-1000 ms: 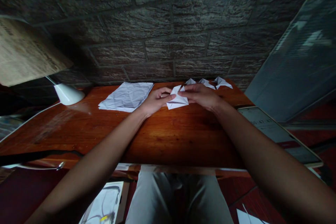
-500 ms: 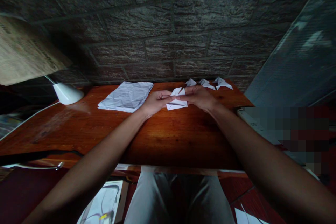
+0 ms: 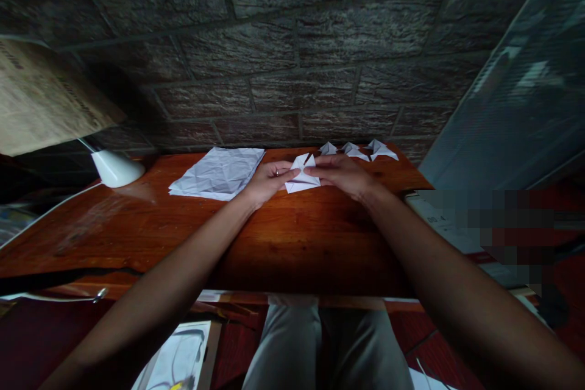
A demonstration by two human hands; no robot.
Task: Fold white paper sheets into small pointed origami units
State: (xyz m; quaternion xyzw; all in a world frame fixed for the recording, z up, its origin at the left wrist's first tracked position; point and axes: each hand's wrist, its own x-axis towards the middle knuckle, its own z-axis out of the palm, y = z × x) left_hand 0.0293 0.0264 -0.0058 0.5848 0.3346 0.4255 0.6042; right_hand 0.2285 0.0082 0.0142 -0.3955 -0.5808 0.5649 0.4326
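A small folded white paper (image 3: 303,180) is held between my two hands, just above the wooden table (image 3: 292,244). My left hand (image 3: 269,181), with a ring on one finger, pinches its left side, thumb on top. From the right, my right hand (image 3: 342,174) grips the other side, its thumb near the paper's middle. Fold lines and a narrow dark gap near the top show on the paper. Left of my hands lies a stack of creased white sheets (image 3: 218,173). Behind my right hand stand three folded paper pieces (image 3: 354,150).
A lamp with a white base (image 3: 116,167) and a tan shade (image 3: 50,97) stands at the left, its cord trailing over the table. A stone-block wall (image 3: 256,42) rises along the back edge. Below the left side is an open box (image 3: 183,353) with cables.
The view has shifted slightly, so the table things sit a little lower and further left. Both hands keep hold of the folded paper, with the thumbs slightly moved.
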